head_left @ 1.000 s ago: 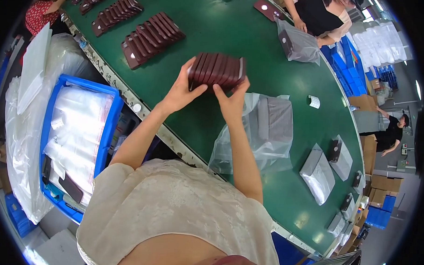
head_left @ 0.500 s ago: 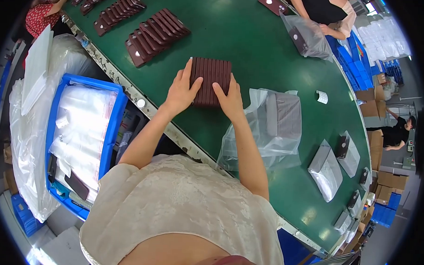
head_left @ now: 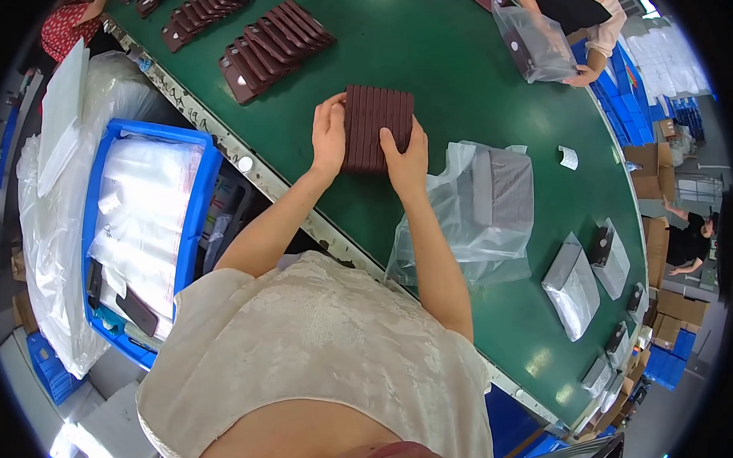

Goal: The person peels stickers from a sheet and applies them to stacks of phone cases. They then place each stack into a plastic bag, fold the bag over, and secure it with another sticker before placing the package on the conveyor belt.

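A block of several dark maroon phone cases [head_left: 370, 132], standing side by side on edge, is between my hands above the green table. My left hand [head_left: 329, 139] presses its left side, with the fingers curled toward the back. My right hand [head_left: 409, 162] grips the right side, its thumb across the near faces. To the right of my right forearm lies a clear plastic bag [head_left: 447, 232] with a block of the same kind [head_left: 509, 189] inside. Fanned rows of maroon phone cases [head_left: 276, 48] lie beyond my left hand.
Wrapped packs [head_left: 572, 289] lie at the table's right side, near a small curled white label [head_left: 568, 158]. Left of the table edge, a blue crate [head_left: 191, 223] holds clear bags. Across the table, a co-worker's hands hold a bagged block [head_left: 534, 49].
The block has moved slightly right and away from me. My left thumb has left its front face and the hand has shifted to the side. The co-worker's bag has moved a little.
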Demonstrator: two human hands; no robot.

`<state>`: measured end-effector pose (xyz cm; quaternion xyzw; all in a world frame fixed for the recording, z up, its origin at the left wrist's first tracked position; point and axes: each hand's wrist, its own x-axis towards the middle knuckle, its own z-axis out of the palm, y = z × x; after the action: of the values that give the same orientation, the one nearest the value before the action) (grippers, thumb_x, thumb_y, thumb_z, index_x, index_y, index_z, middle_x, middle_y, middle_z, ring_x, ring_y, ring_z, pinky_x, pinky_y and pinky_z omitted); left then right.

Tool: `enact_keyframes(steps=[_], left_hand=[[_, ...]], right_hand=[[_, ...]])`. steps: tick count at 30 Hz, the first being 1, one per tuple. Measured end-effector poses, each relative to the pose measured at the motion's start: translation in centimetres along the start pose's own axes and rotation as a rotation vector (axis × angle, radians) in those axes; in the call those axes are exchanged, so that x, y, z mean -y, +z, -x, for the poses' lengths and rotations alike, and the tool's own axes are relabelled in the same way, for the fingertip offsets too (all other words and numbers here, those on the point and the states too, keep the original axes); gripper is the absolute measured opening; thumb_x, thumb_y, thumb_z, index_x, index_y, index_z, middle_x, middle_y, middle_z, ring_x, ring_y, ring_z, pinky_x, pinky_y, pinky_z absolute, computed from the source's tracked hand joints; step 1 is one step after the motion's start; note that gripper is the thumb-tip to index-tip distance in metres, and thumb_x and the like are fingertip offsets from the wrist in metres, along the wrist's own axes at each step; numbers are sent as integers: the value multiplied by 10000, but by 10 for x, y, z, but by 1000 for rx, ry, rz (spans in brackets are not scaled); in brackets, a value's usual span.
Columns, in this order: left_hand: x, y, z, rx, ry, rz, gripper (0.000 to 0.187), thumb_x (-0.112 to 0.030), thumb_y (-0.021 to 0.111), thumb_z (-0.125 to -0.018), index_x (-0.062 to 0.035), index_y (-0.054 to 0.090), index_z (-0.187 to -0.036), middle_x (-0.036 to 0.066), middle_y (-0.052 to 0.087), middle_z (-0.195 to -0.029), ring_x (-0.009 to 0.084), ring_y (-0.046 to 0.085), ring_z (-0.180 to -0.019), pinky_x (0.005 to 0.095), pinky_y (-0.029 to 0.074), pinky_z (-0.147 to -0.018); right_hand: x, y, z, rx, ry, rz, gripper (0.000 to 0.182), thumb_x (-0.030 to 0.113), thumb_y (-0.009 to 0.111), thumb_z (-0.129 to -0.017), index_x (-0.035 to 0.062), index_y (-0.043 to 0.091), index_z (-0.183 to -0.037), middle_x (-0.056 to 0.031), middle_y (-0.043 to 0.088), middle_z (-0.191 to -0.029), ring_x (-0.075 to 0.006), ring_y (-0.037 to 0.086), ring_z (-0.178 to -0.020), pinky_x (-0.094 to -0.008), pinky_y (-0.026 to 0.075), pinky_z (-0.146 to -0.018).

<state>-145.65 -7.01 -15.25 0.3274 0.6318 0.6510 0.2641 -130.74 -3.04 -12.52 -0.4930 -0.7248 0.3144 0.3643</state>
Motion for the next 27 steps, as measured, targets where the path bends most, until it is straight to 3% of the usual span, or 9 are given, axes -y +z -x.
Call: enact_keyframes(steps=[4,8,12,16,19,21,23,25,27], left_hand=[[15,-8,15,82,48,-90,442,-269,442,-1040,-81,455,-1439,162,501,-1376,313,483,-1242,402,364,-1087],[18,0,49,12,180,-258,520,-330,454,-1032,-53,402,-1468,181,480,-1408,336,452,-1277,430,345,-1100],[-13,-15,40,221,40,-448,604,-301,572,-985,-12,351,-1467,194,458,-1417,346,432,-1306,437,348,-1100],[-52,-30,50,203,319,-160,671,-216,705,-901,10,349,-1423,206,441,-1417,371,457,-1282,441,380,-1075],[-25,-28,49,251,253,-92,691,-147,743,-861,13,338,-1398,226,413,-1430,361,488,-1255,436,423,-1029],[-23,-25,45,275,244,-47,705,-112,762,-840,15,333,-1385,236,399,-1436,356,504,-1241,433,444,-1005],[-40,-25,42,261,303,-339,681,-211,739,-872,25,332,-1364,247,469,-1360,343,574,-1140,438,488,-933],[-53,-29,42,256,328,-484,677,-260,727,-888,30,331,-1354,252,504,-1322,337,609,-1089,441,510,-897],[-64,-35,34,418,122,-696,683,-393,669,-919,31,338,-1339,224,574,-1160,303,647,-973,426,539,-829]], right_hand=[[0,-2,5,-13,26,-9,641,351,674,-910,1,466,-1405,-220,557,-1264,-343,553,-1170,-416,446,-1008],[3,-1,6,-7,52,-24,628,331,683,-904,7,474,-1400,-212,557,-1265,-327,557,-1165,-407,447,-1006],[8,-14,13,-29,6,-99,637,254,705,-889,-8,446,-1408,-189,544,-1278,-288,559,-1161,-389,447,-1003],[21,-10,26,-116,-106,-348,623,165,709,-877,-32,426,-1395,-162,526,-1294,-255,552,-1161,-375,446,-998],[24,-3,40,-172,-124,-567,591,113,699,-873,-49,425,-1371,-143,516,-1297,-239,545,-1159,-372,446,-992],[13,7,43,-142,-113,-470,554,144,692,-884,-59,442,-1335,-169,527,-1268,-275,558,-1135,-392,456,-981],[16,2,34,-139,-118,-421,537,159,688,-889,-64,450,-1317,-182,533,-1253,-293,565,-1123,-401,461,-975],[31,-21,26,-154,-285,45,585,249,682,-900,-74,442,-1325,-218,538,-1223,-339,574,-1085,-417,471,-958],[29,-26,15,-176,-356,284,614,293,679,-905,-80,438,-1329,-236,541,-1208,-362,579,-1067,-426,477,-949]])
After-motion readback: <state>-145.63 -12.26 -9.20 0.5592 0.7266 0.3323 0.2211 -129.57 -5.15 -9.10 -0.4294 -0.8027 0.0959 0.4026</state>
